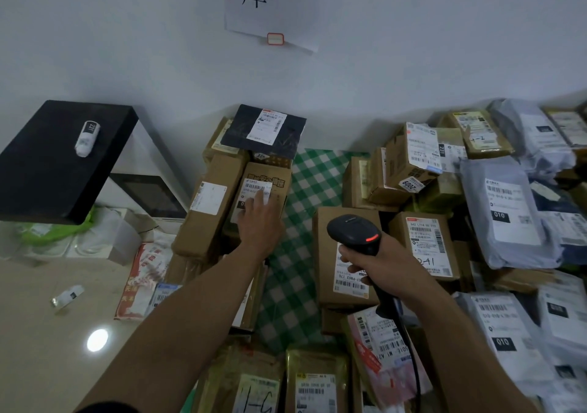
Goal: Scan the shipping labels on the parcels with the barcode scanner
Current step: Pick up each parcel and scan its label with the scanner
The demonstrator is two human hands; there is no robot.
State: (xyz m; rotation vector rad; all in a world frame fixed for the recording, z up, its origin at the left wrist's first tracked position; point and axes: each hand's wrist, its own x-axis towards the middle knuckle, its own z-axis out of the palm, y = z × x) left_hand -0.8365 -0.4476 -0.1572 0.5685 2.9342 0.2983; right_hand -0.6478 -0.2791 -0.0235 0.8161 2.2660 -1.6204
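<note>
My right hand point(378, 261) grips the handle of a black barcode scanner point(354, 233) with a red light on its head. It hovers over a cardboard parcel point(327, 272) with a white shipping label. My left hand point(259, 222) reaches forward, fingers spread flat on the white label point(252, 187) of a brown box point(270, 177) in the left stack. A second brown box with a label marked 241 point(425, 244) lies just right of the scanner.
Grey poly mailers point(505, 215) pile at the right, more cartons point(409, 161) behind. A black parcel point(263, 129) tops the left stack. Green checked cloth point(305, 196) shows between the piles. A black box point(60, 158) stands left against the white wall.
</note>
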